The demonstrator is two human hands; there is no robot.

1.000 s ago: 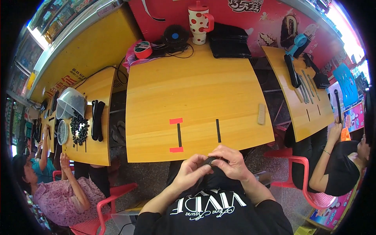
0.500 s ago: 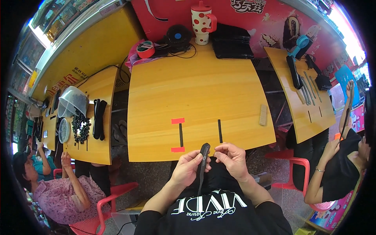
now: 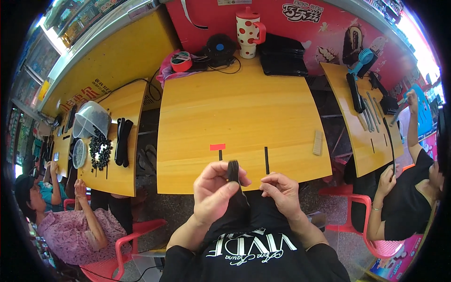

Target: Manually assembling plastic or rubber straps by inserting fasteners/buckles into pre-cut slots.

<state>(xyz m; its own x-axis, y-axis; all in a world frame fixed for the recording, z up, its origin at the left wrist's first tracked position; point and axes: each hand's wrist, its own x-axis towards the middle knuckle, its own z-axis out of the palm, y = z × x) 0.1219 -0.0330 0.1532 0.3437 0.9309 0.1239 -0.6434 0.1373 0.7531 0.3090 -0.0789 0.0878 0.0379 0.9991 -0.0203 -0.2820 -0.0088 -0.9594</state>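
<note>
Middle table (image 3: 235, 108), yellow wood: near edge just beyond the person's lap; strips of floor separate its left and right edges from the neighbouring tables; plain grain spans its centre.

Along its far edge, left to right: pink cloth (image 3: 166, 75), red-sided tape roll (image 3: 180, 66), black fan (image 3: 220, 50) with blue hub, polka-dot tumbler (image 3: 246, 40) with red lid and handle, stacked black pouches (image 3: 283, 61). Near its right edge: pale ridged block (image 3: 317, 142). Toward its near edge: red tape strip (image 3: 217, 147) above a dark line, partly covered by the left hand; second dark line (image 3: 267, 160) to the right.

Left of the middle table: side table with tipped clear tub (image 3: 89, 120), spilled small black parts (image 3: 99, 154); seated co-worker in patterned top. Right of it: side table with light-blue handheld fan (image 3: 365, 57); seated co-worker in black, holding a dark strip.

Left hand (image 3: 211, 190), at the middle table's near edge: grasping a black strap (image 3: 233, 173) between thumb and fingers, upper end upright, lower part hanging. Right hand (image 3: 283, 193), same edge, farther right: fingertips drawn together, contents impossible to tell.
</note>
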